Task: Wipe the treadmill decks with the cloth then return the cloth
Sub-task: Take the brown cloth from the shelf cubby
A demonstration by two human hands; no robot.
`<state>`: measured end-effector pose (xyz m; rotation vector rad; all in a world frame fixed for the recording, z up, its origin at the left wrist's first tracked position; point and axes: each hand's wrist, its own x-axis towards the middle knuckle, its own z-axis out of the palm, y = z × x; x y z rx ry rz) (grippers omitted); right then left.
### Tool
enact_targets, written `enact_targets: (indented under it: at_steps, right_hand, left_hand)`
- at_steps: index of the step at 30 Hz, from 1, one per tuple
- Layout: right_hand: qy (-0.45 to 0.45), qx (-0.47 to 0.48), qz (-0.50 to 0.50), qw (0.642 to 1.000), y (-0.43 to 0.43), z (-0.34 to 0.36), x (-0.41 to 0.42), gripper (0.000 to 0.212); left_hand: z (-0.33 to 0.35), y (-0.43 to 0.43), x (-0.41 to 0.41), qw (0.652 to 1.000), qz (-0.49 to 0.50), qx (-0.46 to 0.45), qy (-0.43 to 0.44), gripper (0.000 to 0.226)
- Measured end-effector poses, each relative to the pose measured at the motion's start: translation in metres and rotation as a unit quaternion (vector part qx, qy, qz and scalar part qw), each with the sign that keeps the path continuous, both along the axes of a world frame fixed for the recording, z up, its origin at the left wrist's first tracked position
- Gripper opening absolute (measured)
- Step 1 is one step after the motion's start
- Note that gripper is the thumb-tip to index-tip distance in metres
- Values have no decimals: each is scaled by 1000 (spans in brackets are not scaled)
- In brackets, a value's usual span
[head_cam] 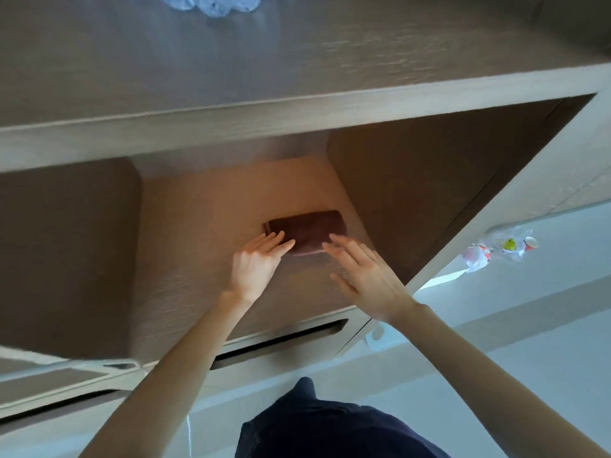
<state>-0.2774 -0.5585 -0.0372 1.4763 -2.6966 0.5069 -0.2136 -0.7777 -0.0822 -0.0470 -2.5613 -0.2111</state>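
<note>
On shelf (198,226), mid-cubby, folded brown cloth (307,228) lies flat. Left hand (256,262) at its 7 o'clock, right hand (367,276) at 5 o'clock. Both w/ fingers straight & released, tips at cloth's near edge.

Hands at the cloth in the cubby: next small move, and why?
Probably withdraw both hands: the cloth lies folded flat on the shelf, and the left hand and right hand sit at its near edge with straight fingers, gripping nothing.

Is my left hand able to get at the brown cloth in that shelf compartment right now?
Likely yes: the left hand lies with straight fingers at the near left edge of the cloth, nothing between them, and the compartment is open in front.
</note>
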Motion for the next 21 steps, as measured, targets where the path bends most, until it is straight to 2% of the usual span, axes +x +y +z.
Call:
enact_targets:
  at_steps: [5, 10, 13, 21]
  right_hand:
    - [-7, -9, 41, 999, -14, -7, 11, 45]
    - [-13, -22, 100, 995, -32, -21, 23, 39]
    - [-11, -40, 103, 994, -44, -30, 28, 38]
    - [22, -44, 63, 997, -58, -40, 21, 56]
  left_hand:
    - [-17, 7, 68, 999, -9, 4, 30, 37]
    - [-28, 4, 110, 996, -27, 66, -61, 35]
    - [-29, 1, 113, 984, -41, 135, -111, 40]
    - [-29, -10, 96, 975, -5, 194, -104, 41]
